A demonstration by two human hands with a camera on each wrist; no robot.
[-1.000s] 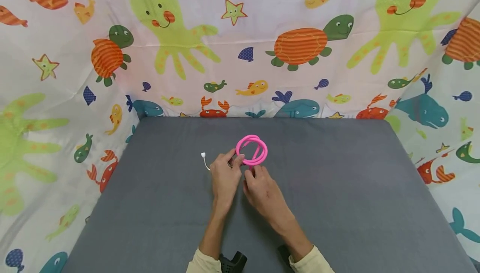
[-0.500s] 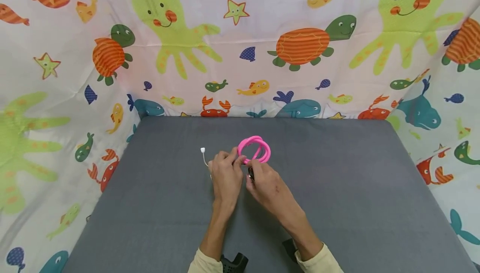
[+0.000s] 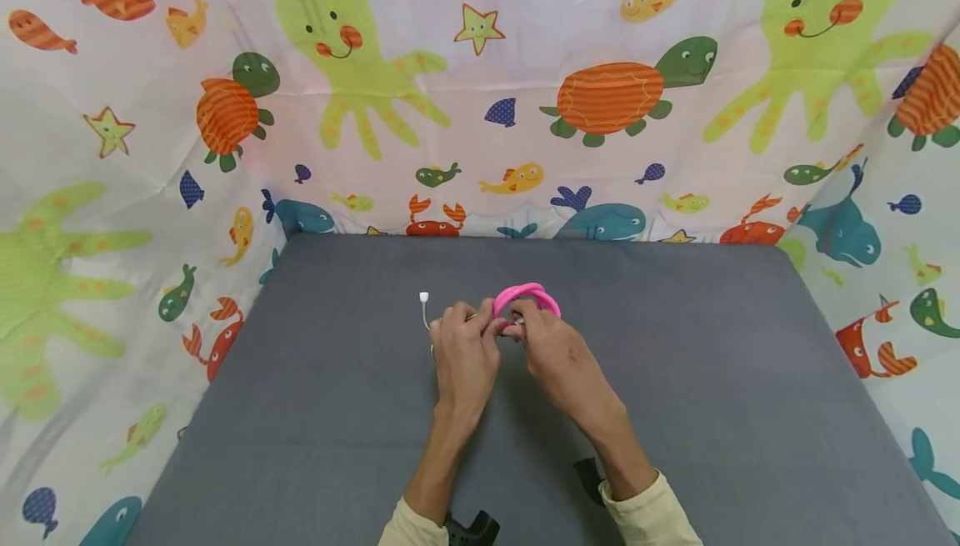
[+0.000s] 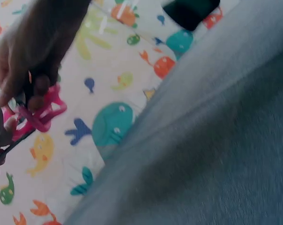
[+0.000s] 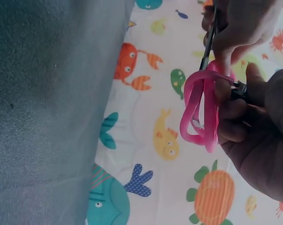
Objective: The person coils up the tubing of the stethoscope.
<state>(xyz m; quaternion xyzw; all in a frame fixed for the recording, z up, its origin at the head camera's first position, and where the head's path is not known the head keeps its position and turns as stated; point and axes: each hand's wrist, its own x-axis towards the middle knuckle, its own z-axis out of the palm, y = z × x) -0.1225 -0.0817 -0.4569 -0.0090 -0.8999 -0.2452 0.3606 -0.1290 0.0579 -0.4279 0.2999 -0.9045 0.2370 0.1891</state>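
Observation:
A stethoscope has its pink tubing (image 3: 525, 289) coiled into loops just beyond both hands. My left hand (image 3: 462, 358) grips its thin metal ear tubes, and a white ear tip (image 3: 423, 297) sticks out past the fingers on the left. With fingers curled, my right hand (image 3: 561, 356) pinches the end of the tubing around a small dark and silver metal piece (image 5: 239, 89), which the fingers partly hide. In the right wrist view, a dark metal tube (image 5: 209, 52) runs from the left hand toward the pink loops. The hands are close together, thumbs nearly meeting.
A grey cloth-covered table (image 3: 337, 413) lies under the hands. White curtains (image 3: 525, 129) printed with sea animals stand at its back and sides. Black wrist devices (image 3: 474, 529) are strapped at both sleeves.
Both hands have shifted slightly right with the stethoscope. My right hand has moved up to the pink loops, its fingers now overlapping them. The coil looks flatter from the head view.

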